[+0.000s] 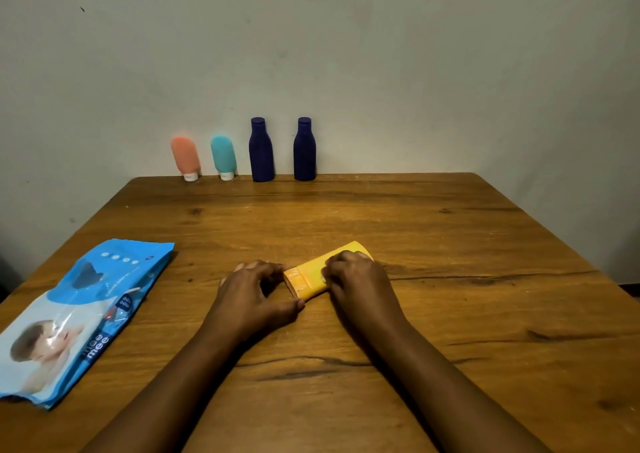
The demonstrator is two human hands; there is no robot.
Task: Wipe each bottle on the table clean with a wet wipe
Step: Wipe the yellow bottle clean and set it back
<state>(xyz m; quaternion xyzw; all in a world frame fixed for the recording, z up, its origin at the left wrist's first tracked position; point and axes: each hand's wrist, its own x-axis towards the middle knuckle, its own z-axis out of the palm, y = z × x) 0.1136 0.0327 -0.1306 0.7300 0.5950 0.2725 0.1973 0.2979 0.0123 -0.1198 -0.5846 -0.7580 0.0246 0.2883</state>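
A glossy blue plastic wet-wipe pack [86, 310] lies flat at the left. The left hand [254, 293] pinches the cap end of the smooth yellow plastic bottle [308, 277], which lies mid-table. The right hand [356, 279] curls over its body. Both should steady it for wiping; no wipe shows yet.

I see a yellow bottle [313, 276] lying on its side on the wooden table [450, 244]; the right hand [356, 279] curls over its body; the left hand [252, 293] pinches its cap end; a blue wipes pack [79, 314] lies far left; at the far edge stand an orange tube [186, 156], a teal tube [224, 156], one dark blue bottle [261, 151] and a second dark blue bottle [304, 151].
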